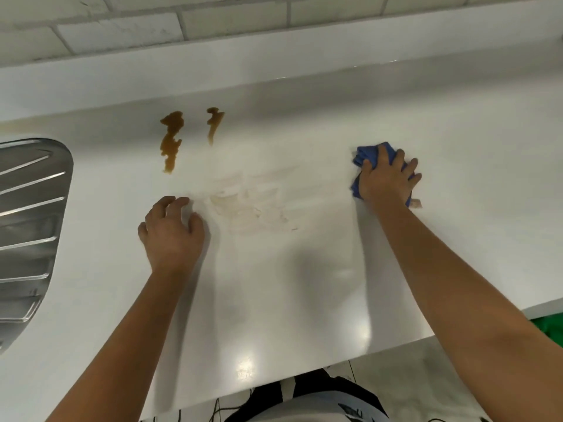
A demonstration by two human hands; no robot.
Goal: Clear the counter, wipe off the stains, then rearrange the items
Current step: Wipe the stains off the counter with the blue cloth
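Two brown liquid stains lie on the white counter (304,284): a large one (170,141) and a thinner one (214,123) to its right. Below them, faint smeared streaks (253,205) mark the surface. My right hand (387,178) presses flat on a crumpled blue cloth (365,153) at the right, well away from the stains. My left hand (172,229) rests on the counter below the large stain, fingers curled and apart, holding nothing.
A steel draining board (27,226) with ridges is set into the counter at the left. A white tiled wall (213,22) and low upstand run along the back. The counter's front edge crosses at lower right, with something green (548,328) beyond it.
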